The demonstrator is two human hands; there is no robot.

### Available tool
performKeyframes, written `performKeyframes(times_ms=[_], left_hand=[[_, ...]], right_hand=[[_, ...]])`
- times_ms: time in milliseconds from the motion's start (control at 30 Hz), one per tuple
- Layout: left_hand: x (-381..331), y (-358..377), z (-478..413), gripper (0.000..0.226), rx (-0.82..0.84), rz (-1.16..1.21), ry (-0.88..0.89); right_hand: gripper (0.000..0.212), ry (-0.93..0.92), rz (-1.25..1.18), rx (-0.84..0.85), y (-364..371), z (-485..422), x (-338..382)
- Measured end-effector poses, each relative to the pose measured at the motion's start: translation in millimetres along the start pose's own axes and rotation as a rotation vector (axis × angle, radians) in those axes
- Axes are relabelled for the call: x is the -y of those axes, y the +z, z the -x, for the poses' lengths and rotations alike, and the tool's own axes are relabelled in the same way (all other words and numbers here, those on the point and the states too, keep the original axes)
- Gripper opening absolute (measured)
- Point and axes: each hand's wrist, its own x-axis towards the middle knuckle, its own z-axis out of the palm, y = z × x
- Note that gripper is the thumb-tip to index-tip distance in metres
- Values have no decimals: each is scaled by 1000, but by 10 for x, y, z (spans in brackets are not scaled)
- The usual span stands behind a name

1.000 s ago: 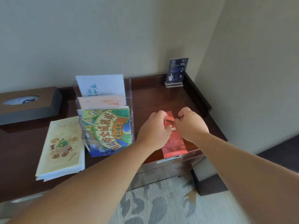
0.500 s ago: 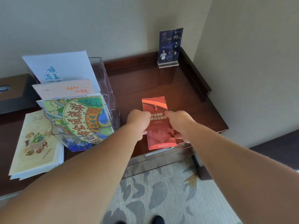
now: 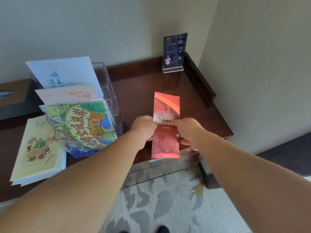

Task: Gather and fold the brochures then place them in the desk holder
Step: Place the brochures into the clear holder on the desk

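At the centre of the frame, a narrow folded red paper brochure point(image 3: 166, 125) is pinched by both hands over the front edge of the dark polished wooden desk point(image 3: 144, 84). The left hand point(image 3: 143, 130) clamps its left edge, the right hand point(image 3: 186, 130) its right edge; whether its lower end touches the wood is hard to judge. At left stands a clear acrylic tiered desk holder point(image 3: 109, 91) with three brochures in it. A cream illustrated booklet point(image 3: 38, 148) lies beside it at lower left. A blue sign in a clear stand point(image 3: 174, 51) sits upper right.
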Motion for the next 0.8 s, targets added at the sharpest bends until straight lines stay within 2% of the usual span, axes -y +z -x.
performKeyframes(times_ms=[67,167,367,533,667,800], left_hand=[[-74,-91,132,17,9,-16,101],[-256,-351,339,9,-23,-10,212],[-581,-1102,738,7,-105,28,358],[-561,-1864,962,11,-259,72,467],[-395,-2346,1044,16,-338,63,511],[-169,-2583,1038,14,-347,93,513]], right_hand=[[10,-114,-9,-74,-52,40,105],[15,-221,-69,-116,-130,180,359],[12,-430,-102,12,60,703,973],[12,-585,-80,69,536,1187,1292],[6,-691,4,-8,994,1467,1437],[5,-734,109,-91,1322,1570,1467]])
